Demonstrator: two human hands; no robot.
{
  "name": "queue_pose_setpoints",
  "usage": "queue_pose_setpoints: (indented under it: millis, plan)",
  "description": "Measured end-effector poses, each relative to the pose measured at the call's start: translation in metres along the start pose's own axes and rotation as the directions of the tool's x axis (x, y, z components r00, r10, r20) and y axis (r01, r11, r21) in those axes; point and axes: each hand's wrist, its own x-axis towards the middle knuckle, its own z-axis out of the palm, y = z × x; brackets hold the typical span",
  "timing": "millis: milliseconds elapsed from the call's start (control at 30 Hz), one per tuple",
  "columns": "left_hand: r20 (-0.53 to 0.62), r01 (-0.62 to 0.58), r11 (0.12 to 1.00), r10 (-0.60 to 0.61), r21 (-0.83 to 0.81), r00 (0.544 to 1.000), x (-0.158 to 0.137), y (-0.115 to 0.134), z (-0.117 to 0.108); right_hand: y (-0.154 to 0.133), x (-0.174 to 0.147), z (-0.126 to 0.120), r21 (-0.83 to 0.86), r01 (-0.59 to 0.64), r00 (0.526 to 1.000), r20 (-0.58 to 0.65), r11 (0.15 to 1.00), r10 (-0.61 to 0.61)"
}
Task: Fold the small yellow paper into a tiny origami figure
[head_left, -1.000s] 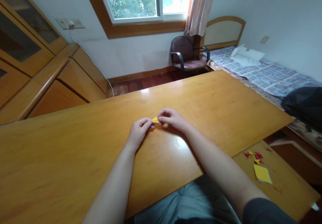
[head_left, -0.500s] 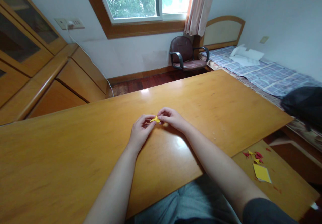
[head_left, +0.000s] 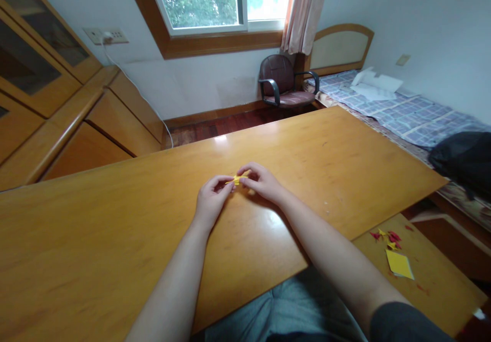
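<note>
Between my two hands, above the wooden table, is a small yellow folded-paper figure with thin points at its sides. My left hand pinches its left point between thumb and fingers. My right hand has its thumb and fingers closed on the right side of the figure. Fingertips cover parts of the paper, so its full shape is hidden.
On a lower wooden surface at the right lie a stack of yellow paper squares and several small red and yellow folded pieces. Beyond the table stands a brown armchair. A black bag rests on the bed.
The yellow paper figure has turned a little and now shows a point on each side. My left hand has shifted slightly left, and my right fingers have moved slightly over the paper.
</note>
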Motion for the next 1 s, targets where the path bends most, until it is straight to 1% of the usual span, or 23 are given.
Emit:
queue_pose_setpoints:
  millis: [33, 100, 167, 233, 467, 700, 1000]
  plan:
    - [-0.011, 0.019, 1.0, -0.02, -0.02, 1.0, 0.0006, 0.0003, 0.0001, -0.0007, -0.0002, -0.0002, -0.096, 0.071, 0.997, -0.011, 0.993, -0.072]
    - [-0.027, 0.047, 0.997, -0.049, -0.056, 0.998, 0.0016, 0.0007, 0.0003, -0.0017, -0.0005, -0.0006, -0.213, 0.172, 0.984, 0.001, 0.962, -0.176]
    - [-0.03, 0.068, 0.993, -0.071, -0.092, 0.997, 0.0025, 0.0003, 0.0005, -0.002, -0.0006, -0.0009, -0.263, 0.24, 0.97, 0.025, 0.935, -0.242]
    - [-0.024, 0.089, 0.988, -0.092, -0.128, 0.995, 0.0032, -0.0008, 0.0009, -0.002, -0.0008, -0.0011, -0.293, 0.28, 0.959, 0.038, 0.914, -0.282]
    - [-0.008, 0.128, 0.964, -0.133, -0.232, 0.991, 0.0048, -0.0056, 0.0006, -0.0007, -0.0017, -0.0014, -0.337, 0.285, 0.957, 0.054, 0.897, -0.284]
    - [-0.002, 0.093, 0.979, -0.095, -0.183, 0.995, 0.0035, -0.0053, -0.0002, -0.001, -0.0023, -0.0027, -0.369, 0.279, 0.959, 0.06, 0.886, -0.277]
    - [0.013, 0.092, 0.986, -0.091, -0.141, 0.996, 0.0016, -0.0018, 0.0008, -0.0028, -0.0051, -0.0001, -0.544, 0.318, 0.942, 0.087, 0.777, -0.324]
